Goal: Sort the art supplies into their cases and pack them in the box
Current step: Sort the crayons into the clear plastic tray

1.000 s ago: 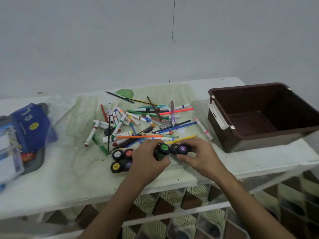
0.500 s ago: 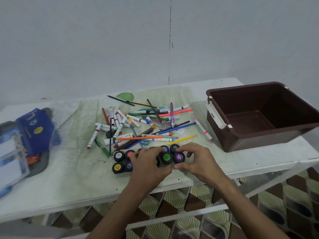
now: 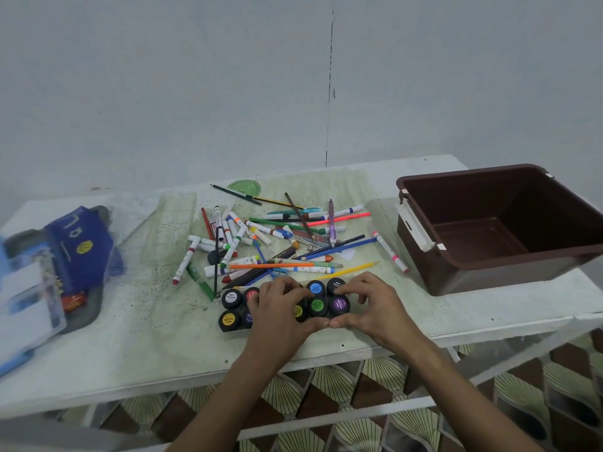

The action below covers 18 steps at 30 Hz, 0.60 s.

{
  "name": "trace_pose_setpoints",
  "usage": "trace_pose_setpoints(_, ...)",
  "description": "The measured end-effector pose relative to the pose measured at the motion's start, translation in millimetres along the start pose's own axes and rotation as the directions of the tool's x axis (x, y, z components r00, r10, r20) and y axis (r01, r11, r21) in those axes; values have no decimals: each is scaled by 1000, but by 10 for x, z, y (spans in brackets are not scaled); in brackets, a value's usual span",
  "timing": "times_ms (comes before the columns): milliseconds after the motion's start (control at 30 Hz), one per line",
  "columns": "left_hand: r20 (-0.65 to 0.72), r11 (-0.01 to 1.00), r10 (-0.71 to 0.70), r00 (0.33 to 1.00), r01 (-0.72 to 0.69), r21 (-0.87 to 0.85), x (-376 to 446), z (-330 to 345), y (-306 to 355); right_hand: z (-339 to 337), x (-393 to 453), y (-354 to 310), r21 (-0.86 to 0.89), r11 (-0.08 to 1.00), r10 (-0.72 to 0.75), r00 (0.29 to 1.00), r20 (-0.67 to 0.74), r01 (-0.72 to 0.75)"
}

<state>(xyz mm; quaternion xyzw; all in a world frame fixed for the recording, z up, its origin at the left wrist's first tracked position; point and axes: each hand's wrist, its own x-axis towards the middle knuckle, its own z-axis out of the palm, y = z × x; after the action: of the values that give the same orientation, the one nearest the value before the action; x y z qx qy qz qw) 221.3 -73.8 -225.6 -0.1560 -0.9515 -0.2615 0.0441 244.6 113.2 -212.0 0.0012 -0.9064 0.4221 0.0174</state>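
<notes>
- The left hand (image 3: 280,308) sits on top of the paint pots (image 3: 316,305) near the front edge of the white surface (image 3: 130,347).
- Its grip is curled over the pots in the middle of the row, and its fingers press on their lids.
- The right hand (image 3: 368,305) is at the right end of the row. Its grip is curled round the black pot (image 3: 336,283) and the purple pot (image 3: 339,305).
- The two thumbs touch each other at the front of the pots.
- The pots stand close together in two rows. A blue lid (image 3: 315,287) and a green lid (image 3: 317,305) show between the hands. A white lid (image 3: 231,298) and a yellow lid (image 3: 228,319) show to the left of the left hand.
- Just behind the pots lies a messy pile of pens and pencils (image 3: 277,236), all crossed over each other.
- One pink-tipped marker (image 3: 390,251) lies by itself to the right of the pile.
- The brown box (image 3: 489,272) stands on the right side of the surface, well apart from the pots. It is open on top.
- A blue pouch (image 3: 81,246) and a clear case (image 3: 29,298) lie at the far left of the surface.
</notes>
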Motion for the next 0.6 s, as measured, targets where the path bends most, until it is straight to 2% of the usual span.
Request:
trace_pose_setpoints(267, -49, 999, 37, 998, -39, -27, -28, 33, -55, -25, -18, 37, -26, 1000, 16, 1000, 21, -16)
trace_pose_setpoints(600, -13, 995, 97, 995, -97, -16, -65, 20, -107, -39, -54, 55, -67, 998, 7, 998, 61, -3)
